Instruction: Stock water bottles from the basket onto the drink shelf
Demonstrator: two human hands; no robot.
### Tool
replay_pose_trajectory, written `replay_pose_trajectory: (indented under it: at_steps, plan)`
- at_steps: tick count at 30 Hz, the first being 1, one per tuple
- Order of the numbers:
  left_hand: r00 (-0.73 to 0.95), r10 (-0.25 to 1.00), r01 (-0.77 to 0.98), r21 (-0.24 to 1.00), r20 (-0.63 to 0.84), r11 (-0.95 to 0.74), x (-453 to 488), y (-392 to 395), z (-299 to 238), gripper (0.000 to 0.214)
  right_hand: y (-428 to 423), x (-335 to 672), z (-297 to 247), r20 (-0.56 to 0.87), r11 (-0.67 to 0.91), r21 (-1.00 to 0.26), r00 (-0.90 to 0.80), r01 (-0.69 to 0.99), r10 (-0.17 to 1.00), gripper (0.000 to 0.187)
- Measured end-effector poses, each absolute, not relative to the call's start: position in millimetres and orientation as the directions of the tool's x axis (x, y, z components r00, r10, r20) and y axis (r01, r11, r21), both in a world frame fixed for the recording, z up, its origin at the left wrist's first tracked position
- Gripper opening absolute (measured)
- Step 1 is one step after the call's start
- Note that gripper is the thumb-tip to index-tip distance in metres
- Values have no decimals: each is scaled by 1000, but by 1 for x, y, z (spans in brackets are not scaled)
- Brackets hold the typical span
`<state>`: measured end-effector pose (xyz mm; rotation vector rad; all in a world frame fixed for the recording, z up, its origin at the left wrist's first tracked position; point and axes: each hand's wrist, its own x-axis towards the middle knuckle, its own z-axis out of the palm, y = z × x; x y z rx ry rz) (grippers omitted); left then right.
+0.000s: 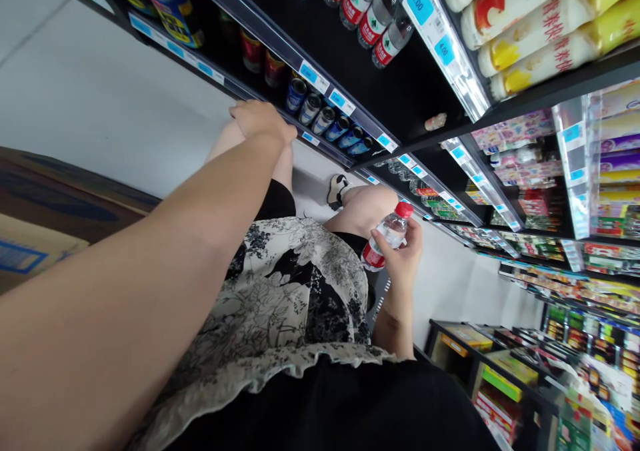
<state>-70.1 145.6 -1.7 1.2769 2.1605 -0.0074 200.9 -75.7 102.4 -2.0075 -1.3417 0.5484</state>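
two hands (406,250), one held bottle (395,227), five red-label bottles (356,3) in a row, six little blue or silver cans (325,119)

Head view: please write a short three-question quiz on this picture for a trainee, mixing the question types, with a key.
1. Multiple choice. Which hand holds the bottle with the red cap?
A) the left alone
B) the right alone
C) both together

2. True or false. The person's left hand is touching a can on the shelf.

3. Fill in the blank. The two blue price tags next to the white-and-yellow bottles read ____.

Key
1. B, the right hand.
2. False: the left hand rests on the left knee.
3. 4.00.
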Motion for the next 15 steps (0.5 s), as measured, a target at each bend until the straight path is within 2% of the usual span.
replay_pose_trajectory:
  at_steps: [7,11,15]
  plan:
    - [-364,764,804,235,-533,547,-75,145,-8,70,-76,207,105,-1,-280,-730,409,623,913,73]
    - [-418,735,787,192,-534,587,-89,149,-15,60,-75,215,106,-27,-308,-744,433,594,901,73]
    - [-430,725,755,226,-538,615,-108,151,-20,65,-70,223,104,-46,-329,-780,476,532,878,70]
